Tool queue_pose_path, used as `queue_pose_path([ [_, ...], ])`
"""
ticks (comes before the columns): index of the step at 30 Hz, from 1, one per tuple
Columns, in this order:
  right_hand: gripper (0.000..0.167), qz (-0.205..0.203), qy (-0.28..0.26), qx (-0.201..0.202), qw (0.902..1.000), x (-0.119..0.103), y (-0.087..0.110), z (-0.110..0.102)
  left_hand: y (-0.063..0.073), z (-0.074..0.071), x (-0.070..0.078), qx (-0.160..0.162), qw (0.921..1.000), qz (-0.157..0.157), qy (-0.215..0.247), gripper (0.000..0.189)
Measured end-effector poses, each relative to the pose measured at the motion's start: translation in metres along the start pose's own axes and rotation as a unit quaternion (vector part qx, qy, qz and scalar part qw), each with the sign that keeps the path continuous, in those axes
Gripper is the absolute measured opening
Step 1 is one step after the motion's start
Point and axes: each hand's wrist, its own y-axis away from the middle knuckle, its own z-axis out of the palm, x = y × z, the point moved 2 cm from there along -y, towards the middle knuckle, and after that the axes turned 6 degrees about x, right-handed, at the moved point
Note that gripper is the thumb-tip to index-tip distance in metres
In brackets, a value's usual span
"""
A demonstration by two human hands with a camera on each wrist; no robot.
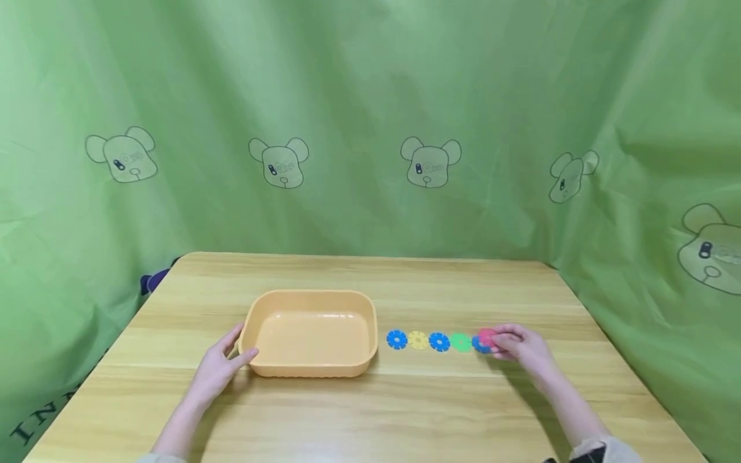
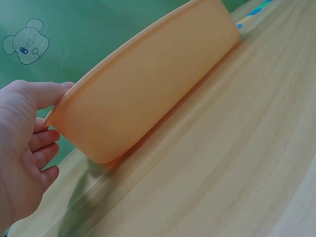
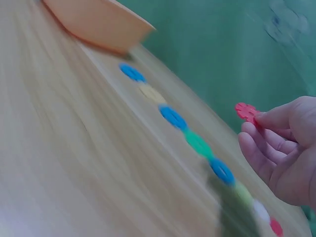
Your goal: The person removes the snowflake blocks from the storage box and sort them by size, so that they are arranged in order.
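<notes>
A peach plastic tray [image 1: 312, 371] stands on the wooden table, left of centre. My left hand [image 1: 215, 372] holds its left end, with the thumb over the rim and the fingers at the outer wall, as the left wrist view shows. My right hand [image 1: 523, 350] pinches a pinkish-red notched disc [image 3: 246, 111] between thumb and fingers, raised above a row of similar flat discs. From the tray rightward the row runs blue [image 1: 397, 339], yellow [image 1: 418, 340], blue [image 1: 439, 342], green [image 1: 461, 342] and blue [image 3: 222, 171]. Yellow-green [image 3: 242, 193], white [image 3: 260, 211] and red [image 3: 276, 227] discs follow, hidden by my right hand in the head view.
The light wooden table [image 1: 370, 418] spreads out before me. Behind it and at both sides hangs a green curtain [image 1: 353, 218] with printed bear heads. Something purple [image 1: 155, 280] shows past the table's back left corner.
</notes>
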Motion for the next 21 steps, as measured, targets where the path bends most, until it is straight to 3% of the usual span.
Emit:
queue_pose_path([
  [6, 0.041, 0.014, 0.075, 0.074, 0.9943, 0.015, -0.003, -0.054, 0.000, -0.002, 0.003, 0.000, 1.0000, 0.005, -0.002, 0.077],
  [12, 0.029, 0.043, 0.145, 0.154, 0.9765, 0.034, -0.011, -0.096, -0.001, -0.002, 0.002, -0.003, 1.0000, 0.006, -0.005, 0.077],
  [21, 0.020, 0.087, 0.155, 0.196, 0.9644, 0.050, -0.021, -0.119, 0.000, -0.001, 0.003, 0.000, 0.9999, 0.011, 0.000, 0.076],
])
